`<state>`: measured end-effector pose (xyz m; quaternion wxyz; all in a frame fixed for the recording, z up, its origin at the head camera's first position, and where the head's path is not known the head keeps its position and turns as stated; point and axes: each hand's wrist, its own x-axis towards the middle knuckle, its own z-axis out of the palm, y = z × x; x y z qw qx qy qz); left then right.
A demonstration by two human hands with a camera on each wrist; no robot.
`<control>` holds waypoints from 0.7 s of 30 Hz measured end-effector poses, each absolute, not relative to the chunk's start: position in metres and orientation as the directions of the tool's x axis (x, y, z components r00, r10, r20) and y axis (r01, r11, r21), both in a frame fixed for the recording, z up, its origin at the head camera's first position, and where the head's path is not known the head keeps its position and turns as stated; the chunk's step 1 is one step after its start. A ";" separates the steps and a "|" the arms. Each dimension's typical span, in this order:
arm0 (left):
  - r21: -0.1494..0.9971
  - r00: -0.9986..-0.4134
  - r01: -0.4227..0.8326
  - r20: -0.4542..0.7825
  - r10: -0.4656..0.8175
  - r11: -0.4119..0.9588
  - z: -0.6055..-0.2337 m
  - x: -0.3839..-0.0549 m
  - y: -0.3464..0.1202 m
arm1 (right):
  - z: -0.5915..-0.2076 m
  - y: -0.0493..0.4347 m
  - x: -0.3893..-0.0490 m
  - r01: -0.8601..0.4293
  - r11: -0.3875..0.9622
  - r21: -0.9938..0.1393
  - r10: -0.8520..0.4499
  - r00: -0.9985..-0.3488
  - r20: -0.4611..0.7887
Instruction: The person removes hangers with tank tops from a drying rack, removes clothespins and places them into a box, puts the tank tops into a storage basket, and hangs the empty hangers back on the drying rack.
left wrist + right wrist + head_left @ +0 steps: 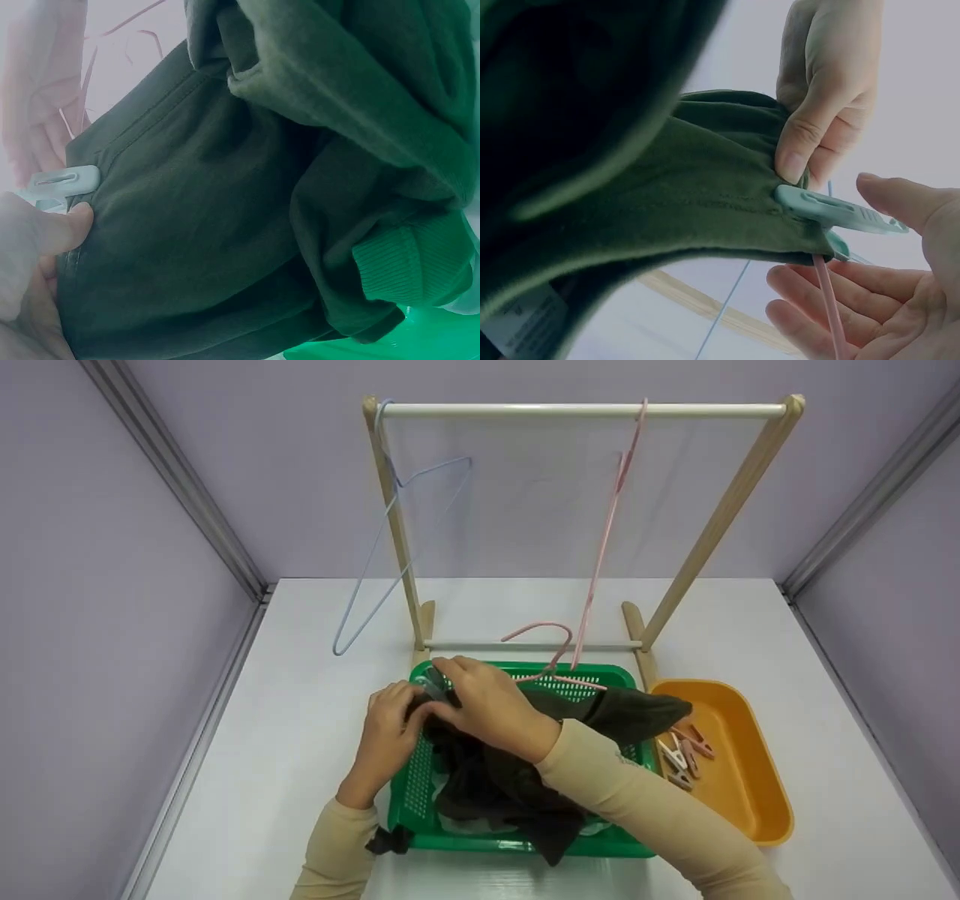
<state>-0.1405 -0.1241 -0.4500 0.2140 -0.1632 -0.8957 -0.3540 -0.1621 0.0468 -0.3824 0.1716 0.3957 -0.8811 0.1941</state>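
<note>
A dark green garment (517, 787) with a ribbed cuff (409, 262) lies bunched over the green basket (525, 846). A pale teal clothespin (832, 208) is clamped on its edge, beside a pink hanger (559, 649) whose hook shows above the cloth. My left hand (386, 731) pinches the garment edge close to the clothespin, thumb on top in the left wrist view. My right hand (885, 277) is spread around the clothespin's free end, thumb and fingers apart, gripping nothing. The head view hides most of the clothespin behind my fingers.
A wooden rack with a white rod (525, 410) stands behind the basket. From it hang a blue hanger (364, 574) and another pink hanger (602, 540). At right, a yellow tray (739, 787) holds several clothespins (684, 757).
</note>
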 end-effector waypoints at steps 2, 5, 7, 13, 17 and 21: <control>0.563 -0.856 0.444 0.497 0.144 0.697 -0.450 -0.140 -0.124 | -0.382 0.046 -0.162 -0.759 0.615 -0.211 -0.630 -0.635 0.447; 0.560 -0.856 0.442 0.497 0.143 0.700 -0.450 -0.140 -0.124 | -0.383 0.044 -0.163 -0.764 0.603 -0.230 -0.628 -0.633 0.452; 0.556 -0.852 0.445 0.503 0.142 0.702 -0.450 -0.141 -0.124 | -0.384 0.044 -0.163 -0.768 0.593 -0.242 -0.627 -0.628 0.460; 0.548 -0.842 0.461 0.519 0.149 0.698 -0.452 -0.141 -0.125 | -0.385 0.043 -0.162 -0.783 0.546 -0.298 -0.630 -0.618 0.470; 0.564 -0.845 0.466 0.513 0.154 0.681 -0.452 -0.142 -0.125 | -0.386 0.044 -0.160 -0.784 0.534 -0.315 -0.634 -0.619 0.464; 0.579 -0.851 0.459 0.503 0.148 0.674 -0.452 -0.142 -0.125 | -0.387 0.044 -0.159 -0.787 0.526 -0.323 -0.635 -0.616 0.467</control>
